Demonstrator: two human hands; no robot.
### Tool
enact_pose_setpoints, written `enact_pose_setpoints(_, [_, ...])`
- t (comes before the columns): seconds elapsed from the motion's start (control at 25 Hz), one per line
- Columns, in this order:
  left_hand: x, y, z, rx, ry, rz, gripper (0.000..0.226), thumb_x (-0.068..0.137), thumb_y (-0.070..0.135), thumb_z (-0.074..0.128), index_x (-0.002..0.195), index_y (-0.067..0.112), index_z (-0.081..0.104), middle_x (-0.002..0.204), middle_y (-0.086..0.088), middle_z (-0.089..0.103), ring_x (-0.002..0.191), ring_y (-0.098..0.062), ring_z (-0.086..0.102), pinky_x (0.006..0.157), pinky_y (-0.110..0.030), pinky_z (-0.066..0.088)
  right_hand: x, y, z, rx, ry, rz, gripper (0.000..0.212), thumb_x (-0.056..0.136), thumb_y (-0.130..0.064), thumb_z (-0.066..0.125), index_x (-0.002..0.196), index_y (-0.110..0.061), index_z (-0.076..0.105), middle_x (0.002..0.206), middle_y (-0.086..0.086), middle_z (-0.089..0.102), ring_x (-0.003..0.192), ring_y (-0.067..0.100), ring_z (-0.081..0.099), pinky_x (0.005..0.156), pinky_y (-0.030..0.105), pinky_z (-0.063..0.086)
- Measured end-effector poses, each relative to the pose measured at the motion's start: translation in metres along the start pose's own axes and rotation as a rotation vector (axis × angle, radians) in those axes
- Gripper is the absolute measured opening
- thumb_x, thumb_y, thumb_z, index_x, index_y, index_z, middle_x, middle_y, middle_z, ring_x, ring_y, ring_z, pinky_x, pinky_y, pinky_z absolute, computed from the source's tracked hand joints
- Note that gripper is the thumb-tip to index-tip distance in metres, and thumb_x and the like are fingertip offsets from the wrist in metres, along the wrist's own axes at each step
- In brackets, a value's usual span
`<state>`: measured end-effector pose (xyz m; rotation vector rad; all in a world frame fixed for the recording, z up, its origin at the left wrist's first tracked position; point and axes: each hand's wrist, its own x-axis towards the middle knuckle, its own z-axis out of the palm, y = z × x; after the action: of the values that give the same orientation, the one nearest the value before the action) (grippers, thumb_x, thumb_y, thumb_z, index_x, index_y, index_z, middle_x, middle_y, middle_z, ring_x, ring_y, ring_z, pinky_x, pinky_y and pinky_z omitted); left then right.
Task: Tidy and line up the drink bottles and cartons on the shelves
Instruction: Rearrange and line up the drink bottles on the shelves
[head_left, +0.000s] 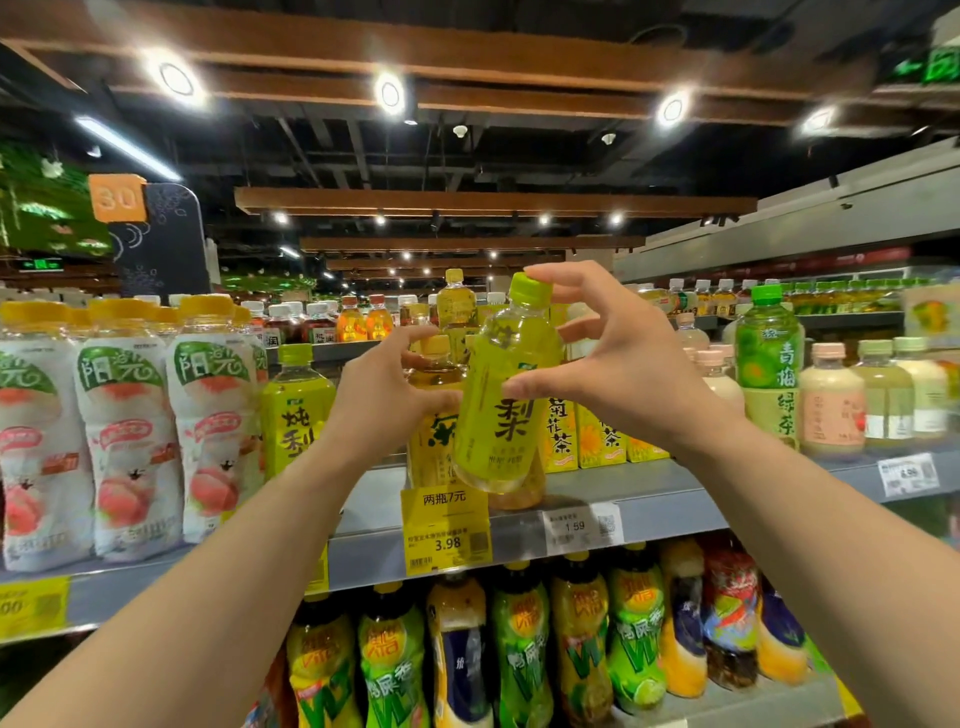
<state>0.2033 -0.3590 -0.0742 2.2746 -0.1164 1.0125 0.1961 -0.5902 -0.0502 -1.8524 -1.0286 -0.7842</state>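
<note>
I hold the green pear-drink bottle (506, 384) in the air just above the yellow price tag (447, 530) on the shelf (649, 499). Its long axis is near upright, cap tipped right. My right hand (618, 364) pinches it, fingers (550, 273) on cap; my left hand (384, 395) grips its side.

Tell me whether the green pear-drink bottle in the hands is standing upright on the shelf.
No: the pear-drink bottle is tilted, top leaning right, held between the left hand and right hand.
</note>
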Motion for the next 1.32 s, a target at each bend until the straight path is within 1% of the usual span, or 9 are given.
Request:
enact_pose_setpoints(0.12, [0.006,-0.004,-0.005,0.006,-0.093,-0.005,0.081,0.071,0.041,0.083,0.141,0.04,0.043,0.123,0.005,0.065,0.1,-0.012,0.06,0.082,-0.033,0.055,0.003,0.0,0.002,-0.013,-0.025,0.041,0.089,0.055,-0.042,0.09,0.133,-0.041,0.048,0.118,-0.019,0.053,0.097,0.005,0.056,0.074,0.028,0.054])
enact_pose_setpoints(0.32, [-0.004,-0.005,-0.025,0.054,-0.18,-0.005,0.087,0.077,0.038,0.078,0.149,0.039,0.03,0.137,0.003,0.058,0.116,-0.017,0.059,0.095,-0.039,0.052,0.01,-0.01,0.012,0.021,-0.09,0.089,0.082,0.055,-0.038,0.091,0.125,-0.049,0.048,0.106,-0.028,0.05,0.091,0.003,0.057,0.069,0.02,0.049])
enact_pose_setpoints(0.48, [-0.023,-0.008,-0.067,-0.046,-0.038,-0.052,0.051,0.076,0.043,0.078,0.123,0.036,0.06,0.123,0.007,0.065,0.096,-0.008,0.066,0.078,-0.039,0.06,0.022,-0.026,0.031,0.06,-0.101,0.073,0.083,0.054,-0.039,0.092,0.125,-0.047,0.05,0.108,-0.025,0.053,0.086,0.004,0.059,0.071,0.021,0.052])
enact_pose_setpoints(0.6, [-0.037,-0.011,-0.097,-0.061,0.057,-0.078,0.032,0.079,0.042,0.075,0.108,0.035,0.064,0.113,0.011,0.066,0.089,-0.006,0.067,0.065,-0.031,0.061,0.033,-0.037,0.053,0.09,-0.082,0.03,0.086,0.055,-0.039,0.091,0.129,-0.043,0.048,0.118,-0.017,0.056,0.09,0.002,0.058,0.077,0.023,0.051])
enact_pose_setpoints(0.76, [-0.056,-0.024,-0.119,0.134,0.106,-0.094,0.036,0.08,0.045,0.072,0.112,0.03,0.065,0.105,0.013,0.065,0.082,0.003,0.063,0.075,-0.031,0.057,0.037,-0.044,0.094,0.032,-0.086,-0.009,0.087,0.059,-0.037,0.091,0.134,-0.036,0.045,0.122,-0.012,0.055,0.104,0.008,0.053,0.086,0.028,0.048])
enact_pose_setpoints(0.92, [-0.075,-0.04,-0.123,0.168,0.055,-0.141,0.035,0.081,0.043,0.073,0.112,0.028,0.065,0.089,0.015,0.066,0.078,-0.003,0.067,0.068,-0.029,0.058,0.033,-0.04,0.125,-0.067,-0.113,-0.03,0.086,0.062,-0.032,0.091,0.135,-0.032,0.046,0.131,-0.006,0.055,0.11,0.012,0.051,0.088,0.029,0.044])
enact_pose_setpoints(1.04, [-0.083,-0.052,-0.121,0.173,0.035,-0.15,0.035,0.082,0.042,0.074,0.112,0.027,0.065,0.088,0.012,0.065,0.079,-0.003,0.066,0.068,-0.025,0.054,0.031,-0.036,0.138,-0.147,-0.134,-0.014,0.085,0.062,-0.034,0.091,0.133,-0.033,0.045,0.133,-0.005,0.055,0.109,0.011,0.05,0.088,0.027,0.041])
enact_pose_setpoints(1.16, [-0.089,-0.064,-0.119,0.172,0.018,-0.143,0.031,0.081,0.044,0.074,0.107,0.029,0.065,0.088,0.012,0.068,0.079,-0.001,0.066,0.065,-0.025,0.053,0.031,-0.037,0.143,-0.204,-0.139,0.019,0.087,0.061,-0.036,0.09,0.135,-0.032,0.044,0.136,-0.003,0.055,0.118,0.017,0.051,0.091,0.029,0.039])
enact_pose_setpoints(1.32, [-0.095,-0.072,-0.119,0.166,-0.018,-0.119,0.027,0.083,0.044,0.072,0.105,0.032,0.064,0.089,0.022,0.061,0.084,0.002,0.064,0.069,-0.03,0.056,0.037,-0.048,0.143,-0.253,-0.185,0.082,0.091,0.064,-0.036,0.089,0.141,-0.028,0.04,0.125,0.0,0.06,0.106,0.014,0.052,0.088,0.031,0.041])
